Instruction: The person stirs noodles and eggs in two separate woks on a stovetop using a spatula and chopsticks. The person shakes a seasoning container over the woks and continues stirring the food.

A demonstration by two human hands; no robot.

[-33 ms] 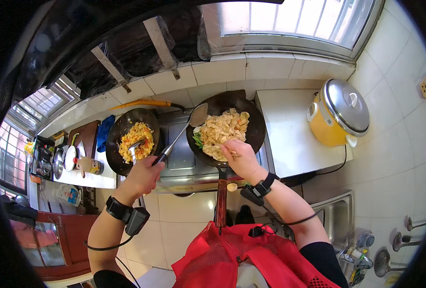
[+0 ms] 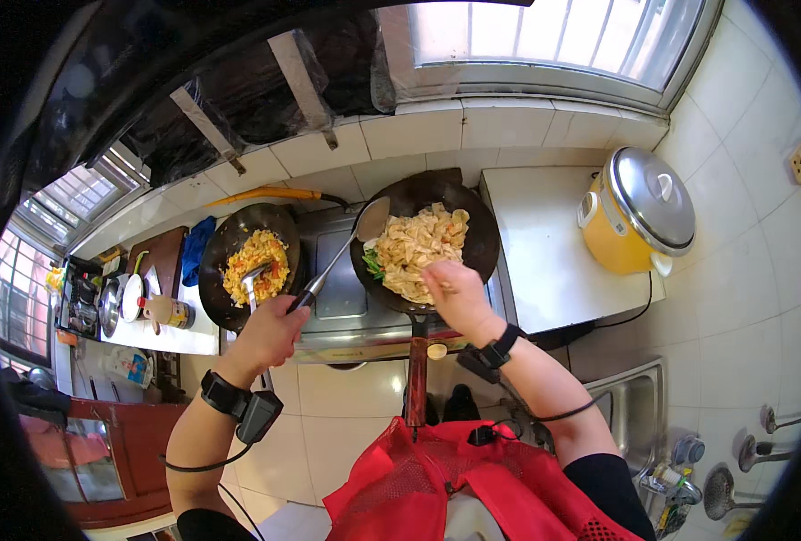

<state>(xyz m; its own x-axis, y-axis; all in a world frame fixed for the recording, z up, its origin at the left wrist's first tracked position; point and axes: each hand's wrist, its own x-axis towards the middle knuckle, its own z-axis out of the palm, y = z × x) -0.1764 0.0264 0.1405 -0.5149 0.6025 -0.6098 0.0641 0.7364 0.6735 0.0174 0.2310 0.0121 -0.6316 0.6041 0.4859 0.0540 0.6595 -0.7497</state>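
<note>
1. Left grip closes round the dark handle of a spatula, its head at the right wok's rim.
2. Right grip, fingers bunched, hovers over that wok's pale food; contents, cannot tell.
3. Bottle at left: label too small to read.

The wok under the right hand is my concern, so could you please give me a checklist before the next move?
1. Wok sitting on the stove: ok.
2. Turner gripped by its handle in the left hand, blade at the wok's left rim: ok.
3. Right hand clear of the pale food: cannot tell; it is above, contact unclear.
4. Wok handle within the stove's front edge: not ok; it juts toward the red garment.
5. Flame state: cannot tell; hidden.
</note>
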